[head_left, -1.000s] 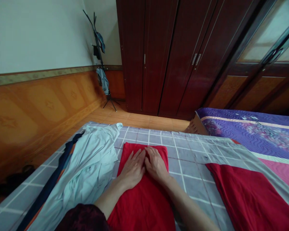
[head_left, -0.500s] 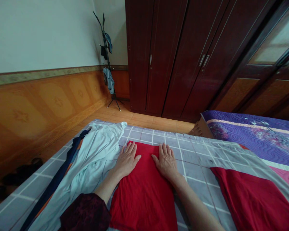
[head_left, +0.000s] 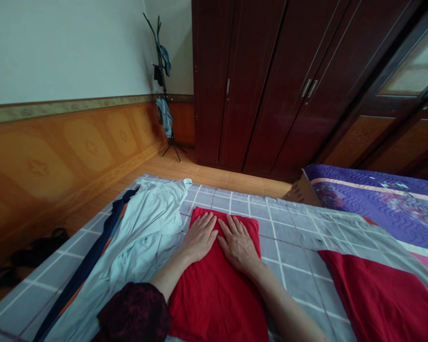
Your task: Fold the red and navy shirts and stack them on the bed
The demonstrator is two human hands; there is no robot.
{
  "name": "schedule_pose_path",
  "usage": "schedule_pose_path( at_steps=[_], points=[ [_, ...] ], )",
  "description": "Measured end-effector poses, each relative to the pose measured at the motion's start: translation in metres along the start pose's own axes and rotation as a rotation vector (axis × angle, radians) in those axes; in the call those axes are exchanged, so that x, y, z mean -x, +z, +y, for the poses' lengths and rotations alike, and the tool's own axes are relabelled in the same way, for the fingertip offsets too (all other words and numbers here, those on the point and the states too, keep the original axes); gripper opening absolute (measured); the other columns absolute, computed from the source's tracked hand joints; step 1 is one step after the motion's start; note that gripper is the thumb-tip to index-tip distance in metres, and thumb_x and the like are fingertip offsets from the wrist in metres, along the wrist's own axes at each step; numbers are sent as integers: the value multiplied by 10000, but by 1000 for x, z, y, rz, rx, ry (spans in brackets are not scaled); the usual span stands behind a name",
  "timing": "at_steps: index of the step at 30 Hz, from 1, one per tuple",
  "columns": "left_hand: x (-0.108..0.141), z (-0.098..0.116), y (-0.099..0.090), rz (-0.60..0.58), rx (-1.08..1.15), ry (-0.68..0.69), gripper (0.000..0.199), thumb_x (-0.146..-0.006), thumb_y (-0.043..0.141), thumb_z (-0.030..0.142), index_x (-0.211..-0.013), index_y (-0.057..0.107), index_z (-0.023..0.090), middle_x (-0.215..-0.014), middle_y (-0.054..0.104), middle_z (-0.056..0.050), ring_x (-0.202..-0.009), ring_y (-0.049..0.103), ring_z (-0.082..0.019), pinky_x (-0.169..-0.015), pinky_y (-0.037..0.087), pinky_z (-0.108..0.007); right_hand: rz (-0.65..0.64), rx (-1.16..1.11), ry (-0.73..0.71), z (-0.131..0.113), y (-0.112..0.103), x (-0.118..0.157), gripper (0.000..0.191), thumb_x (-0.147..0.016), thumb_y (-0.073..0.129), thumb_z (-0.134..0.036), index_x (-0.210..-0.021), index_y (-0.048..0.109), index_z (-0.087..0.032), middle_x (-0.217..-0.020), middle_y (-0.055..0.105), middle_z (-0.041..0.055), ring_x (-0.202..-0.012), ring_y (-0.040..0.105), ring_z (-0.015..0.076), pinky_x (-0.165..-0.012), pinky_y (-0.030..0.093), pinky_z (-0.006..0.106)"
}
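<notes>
A folded red garment [head_left: 219, 294] lies lengthwise on the grey checked bedsheet [head_left: 288, 237], right in front of me. Flat on its upper left part rests my left hand [head_left: 200, 237], fingers stretched forward. My right hand [head_left: 238, 244] lies palm down on the same cloth, fingers a little spread, close beside the left. Neither hand grips anything. Left of the red cloth is a loose pale blue garment [head_left: 146, 242], with dark navy cloth [head_left: 103, 247] under its left edge. The exact kind of the red garment cannot be made out.
Another red cloth [head_left: 381, 294] lies on the bed to the right. Beyond it is a purple patterned quilt [head_left: 385, 190]. A dark red wardrobe [head_left: 257, 95] stands past the far edge, with a coat rack [head_left: 162, 80] in the corner. Dark shoes [head_left: 32, 256] lie on the left floor.
Both hands have slid inward over the red garment and are now closer together. The right hand moved left off the cloth's right edge, uncovering its upper right corner. The view shifted slightly.
</notes>
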State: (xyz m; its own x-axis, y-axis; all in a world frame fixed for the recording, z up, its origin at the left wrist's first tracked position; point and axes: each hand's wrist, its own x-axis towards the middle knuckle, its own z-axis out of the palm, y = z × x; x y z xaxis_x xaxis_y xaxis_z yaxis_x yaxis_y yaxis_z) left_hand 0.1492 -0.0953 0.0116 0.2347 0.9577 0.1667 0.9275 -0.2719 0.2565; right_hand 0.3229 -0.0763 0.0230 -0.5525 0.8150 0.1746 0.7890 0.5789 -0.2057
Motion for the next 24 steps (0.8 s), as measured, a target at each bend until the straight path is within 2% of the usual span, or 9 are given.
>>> schedule_pose_path(
  at_steps=[3,6,10,12,16,19,24],
  points=[
    [1,-2,-4,21,-15,-61,504,-969,301,381,-1386,413,121,-1476,360,-124,-1382,284,-262,-1120,260,-485,29,19,59,2,1,0,558,-928,416,-444,-1404,420,-152,-1470,354,160,-1376,263,319,-1085,269,493],
    [2,0,-9,52,-31,-90,487,-966,309,369,-1370,436,131,-1462,385,-125,-1381,285,-274,-1121,222,-531,38,22,62,2,0,0,553,-926,419,-416,-1407,412,-143,-1475,347,153,-1375,261,326,-1088,260,500],
    [1,12,-10,1,48,98,499,-966,298,297,-1449,294,171,-1512,302,-68,-1405,231,-197,-1148,206,-445,-4,-32,-134,2,-5,0,520,-934,367,-283,-1437,353,-153,-1487,348,93,-1389,241,266,-1121,225,462],
    [-1,15,-8,-44,84,155,517,-975,287,312,-1467,243,163,-1527,262,-67,-1407,222,-170,-1149,216,-396,-20,-52,-167,2,-7,0,520,-933,360,-267,-1439,348,-150,-1479,364,85,-1389,243,261,-1123,227,453],
    [-4,9,-2,-75,58,93,590,-970,299,460,-1464,257,140,-1506,300,-101,-1400,241,-206,-1144,223,-413,-32,-35,-115,1,-7,1,535,-938,370,-318,-1449,333,-167,-1505,308,99,-1385,247,293,-1112,233,473],
    [-3,2,0,-65,16,53,590,-969,282,483,-1465,262,164,-1502,302,-98,-1396,250,-211,-1132,243,-423,-16,-2,-60,0,-6,2,519,-938,383,-363,-1431,375,-201,-1504,303,117,-1383,252,305,-1099,236,485],
    [5,-10,-3,-65,-44,-4,615,-958,269,518,-1455,291,157,-1505,280,-111,-1399,233,-229,-1133,218,-446,35,49,90,8,-2,3,619,-926,397,-490,-1415,396,-112,-1463,341,212,-1365,276,346,-1080,251,471]
  ],
)
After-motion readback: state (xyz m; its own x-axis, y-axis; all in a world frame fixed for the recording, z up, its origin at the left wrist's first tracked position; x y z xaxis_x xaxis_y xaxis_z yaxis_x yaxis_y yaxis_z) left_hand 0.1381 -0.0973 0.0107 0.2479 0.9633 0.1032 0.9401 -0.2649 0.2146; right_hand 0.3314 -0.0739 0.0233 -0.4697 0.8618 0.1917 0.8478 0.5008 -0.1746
